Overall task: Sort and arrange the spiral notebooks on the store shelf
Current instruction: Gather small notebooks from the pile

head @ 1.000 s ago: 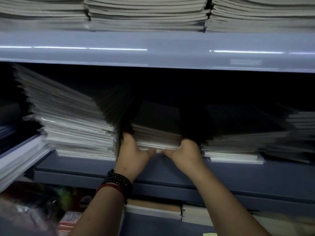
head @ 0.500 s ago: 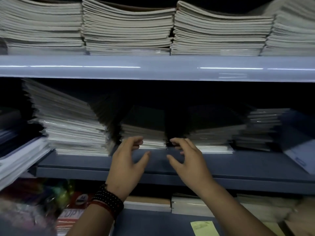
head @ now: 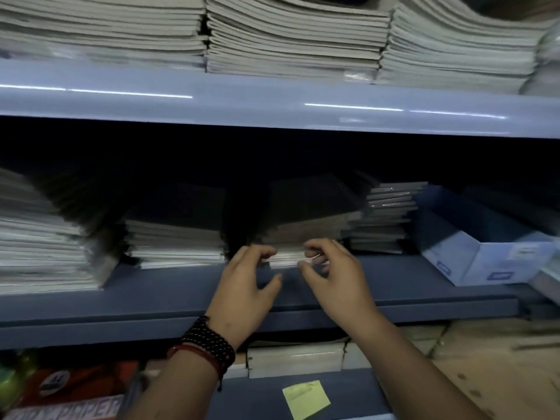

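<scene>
A stack of dark-covered spiral notebooks [head: 306, 219] lies in the middle of the blue-grey shelf [head: 151, 298]. Both my hands are at its front edge. My left hand [head: 245, 286] touches the stack's left front corner with curled fingertips, its thumb held apart below. My right hand [head: 336, 277] pinches the pale front edge of the lowest notebooks between its fingers and thumb. Another short stack [head: 175, 241] lies to the left of it, and a tall leaning stack [head: 39, 244] stands at the far left. A third stack [head: 388, 219] sits to the right.
A blue cardboard box [head: 485, 256] stands at the shelf's right end. The upper shelf [head: 272, 104] hangs low overhead and carries thick piles of pale notebooks [head: 288, 40]. Below are more notebooks [head: 297, 359], a yellow sticky note [head: 306, 398] and coloured packs [head: 75, 386].
Both hands let go of the left middle stack, drew back with spread fingers, then moved right to the neighbouring dark stack. The view has panned right and up.
</scene>
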`<action>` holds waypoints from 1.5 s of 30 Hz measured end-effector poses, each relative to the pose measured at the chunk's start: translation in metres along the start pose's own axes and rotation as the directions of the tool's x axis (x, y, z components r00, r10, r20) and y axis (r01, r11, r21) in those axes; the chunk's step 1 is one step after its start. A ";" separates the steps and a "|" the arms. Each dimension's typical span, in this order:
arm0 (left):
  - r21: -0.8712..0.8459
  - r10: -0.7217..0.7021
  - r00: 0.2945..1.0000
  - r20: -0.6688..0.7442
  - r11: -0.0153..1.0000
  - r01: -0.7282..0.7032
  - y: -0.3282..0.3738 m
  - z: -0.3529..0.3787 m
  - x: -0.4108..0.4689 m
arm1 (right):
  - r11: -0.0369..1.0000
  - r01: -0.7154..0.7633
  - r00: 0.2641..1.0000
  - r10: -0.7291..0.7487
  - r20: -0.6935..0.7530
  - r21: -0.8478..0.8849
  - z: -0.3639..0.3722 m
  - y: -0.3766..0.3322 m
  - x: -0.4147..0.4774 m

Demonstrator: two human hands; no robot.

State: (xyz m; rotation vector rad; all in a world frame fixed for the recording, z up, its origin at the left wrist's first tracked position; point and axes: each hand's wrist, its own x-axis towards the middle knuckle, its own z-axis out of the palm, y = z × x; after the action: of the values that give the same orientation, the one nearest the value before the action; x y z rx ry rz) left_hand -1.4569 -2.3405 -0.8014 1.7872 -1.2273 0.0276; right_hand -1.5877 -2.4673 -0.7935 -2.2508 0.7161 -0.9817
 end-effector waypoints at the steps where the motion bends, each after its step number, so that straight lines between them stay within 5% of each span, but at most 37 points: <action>1: 0.020 -0.006 1.000 0.022 1.000 0.005 -0.001 0.004 0.003 | 1.000 -0.018 1.000 0.018 -0.013 0.022 -0.001 0.003 0.003; 11: 0.059 0.018 1.000 0.010 0.998 -0.018 -0.010 0.005 0.027 | 0.987 -0.017 0.985 -0.011 -0.174 -0.161 0.012 0.010 0.029; 18: 0.128 0.060 0.996 -0.069 0.990 -0.051 -0.014 0.001 0.038 | 0.994 -0.031 0.966 0.002 -0.260 -0.105 0.019 0.007 0.043; 26: 0.128 -0.025 1.000 -0.014 0.991 0.027 -0.013 0.002 0.036 | 0.982 0.147 0.915 -0.180 -0.360 -0.116 0.010 0.002 0.063; 33: 0.489 -0.067 0.969 0.237 0.870 -0.059 -0.013 0.013 0.043 | 0.993 0.110 0.943 -0.120 -0.310 -0.051 0.003 0.005 0.059; 45: 0.617 0.065 0.985 0.159 0.772 -0.150 0.014 0.040 0.060 | 0.995 0.088 0.942 -0.095 -0.323 -0.036 0.004 0.003 0.064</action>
State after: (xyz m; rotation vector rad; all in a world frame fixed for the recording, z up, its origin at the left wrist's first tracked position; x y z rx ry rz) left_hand -1.4551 -2.4127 -0.7856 2.3138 -1.5330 0.4471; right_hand -1.5482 -2.5104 -0.7676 -2.1792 0.7663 -1.4189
